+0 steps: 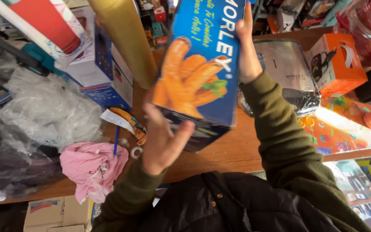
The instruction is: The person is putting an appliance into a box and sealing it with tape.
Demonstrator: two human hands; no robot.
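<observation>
Box, blue, gripped by left hand at six o'clock and right hand at two o'clock, above the surface.

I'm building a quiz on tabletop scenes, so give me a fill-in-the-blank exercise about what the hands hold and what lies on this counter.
1. Both hands, the left hand and the right hand, hold a ____ cardboard box pictured with orange food.
2. The crumpled cloth on the wooden counter is ____.
3. The small cardboard box beyond the right forearm is ____.

Missing words: blue; pink; orange
</observation>
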